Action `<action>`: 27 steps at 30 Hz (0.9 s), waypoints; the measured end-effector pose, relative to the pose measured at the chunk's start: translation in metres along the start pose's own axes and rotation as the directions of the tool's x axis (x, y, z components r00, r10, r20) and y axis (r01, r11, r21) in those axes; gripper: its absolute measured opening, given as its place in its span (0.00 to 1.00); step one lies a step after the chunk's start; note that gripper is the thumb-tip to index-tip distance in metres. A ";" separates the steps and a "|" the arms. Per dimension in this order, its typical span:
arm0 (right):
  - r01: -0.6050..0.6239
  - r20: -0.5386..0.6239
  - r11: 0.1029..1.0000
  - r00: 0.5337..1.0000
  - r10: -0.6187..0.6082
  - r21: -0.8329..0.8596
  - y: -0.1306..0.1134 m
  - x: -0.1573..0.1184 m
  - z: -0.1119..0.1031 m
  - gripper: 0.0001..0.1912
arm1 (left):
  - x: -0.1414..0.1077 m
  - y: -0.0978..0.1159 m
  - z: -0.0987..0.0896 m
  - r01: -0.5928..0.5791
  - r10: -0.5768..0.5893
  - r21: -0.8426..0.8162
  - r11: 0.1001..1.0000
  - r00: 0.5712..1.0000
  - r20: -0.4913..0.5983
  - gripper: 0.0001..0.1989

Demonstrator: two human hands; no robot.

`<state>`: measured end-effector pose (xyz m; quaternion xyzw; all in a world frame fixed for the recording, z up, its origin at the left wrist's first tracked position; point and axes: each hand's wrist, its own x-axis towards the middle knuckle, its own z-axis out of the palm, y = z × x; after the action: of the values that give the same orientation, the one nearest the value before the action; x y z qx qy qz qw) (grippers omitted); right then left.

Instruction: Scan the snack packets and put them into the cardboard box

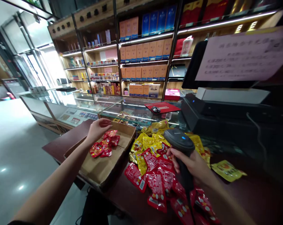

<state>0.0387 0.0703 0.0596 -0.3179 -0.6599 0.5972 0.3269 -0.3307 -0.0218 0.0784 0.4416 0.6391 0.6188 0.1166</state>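
My right hand [187,162] is wrapped round the handle of a black barcode scanner [179,139], which shows a small blue light. Beneath and around it lies a heap of red snack packets [156,184] and yellow snack packets [153,140]. To the left, my left hand [99,128] hovers over the far side of a shallow cardboard box [94,173]. Its fingers are loosely bent and apart, with nothing visible in them. Just below those fingers, several small red packets [106,147] lie inside the box.
One yellow packet [228,171] lies apart at the right. Behind the heap are a glass counter [129,107], a red mat [167,107] and a computer mouse [155,109]. A monitor with a paper sheet [240,57] stands at the right. Shelves of boxes [143,51] line the back.
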 end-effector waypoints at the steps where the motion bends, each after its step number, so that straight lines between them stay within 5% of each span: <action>1: 0.006 -0.005 1.000 1.000 -0.006 0.005 -0.002 0.000 -0.003 0.19 | -0.001 -0.001 0.011 -0.001 0.001 0.016 1.000 0.999 0.040 0.18; 9: 0.053 -0.091 0.993 0.995 -0.044 0.106 -0.023 -0.006 -0.026 0.16 | -0.012 -0.008 0.132 -0.038 0.039 -0.008 0.999 0.935 0.353 0.17; 14: 0.054 -0.128 0.988 0.991 -0.035 0.145 -0.030 -0.009 -0.028 0.14 | -0.026 -0.009 0.189 -0.054 0.019 0.048 0.997 0.839 0.545 0.19; 19: 0.033 -0.153 0.991 0.988 -0.013 0.131 -0.029 -0.008 -0.027 0.13 | -0.046 -0.023 0.215 -0.007 -0.093 0.149 0.989 0.756 0.649 0.22; 27: 0.028 -0.133 0.995 0.991 -0.016 0.091 -0.022 -0.002 -0.023 0.13 | -0.064 -0.029 0.222 -0.041 -0.085 0.187 0.982 0.784 0.615 0.14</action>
<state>0.0579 0.0802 0.0832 -0.3338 -0.6120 0.6011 0.3906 -0.1514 0.0901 -0.0189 0.6219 0.6264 0.3740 0.2848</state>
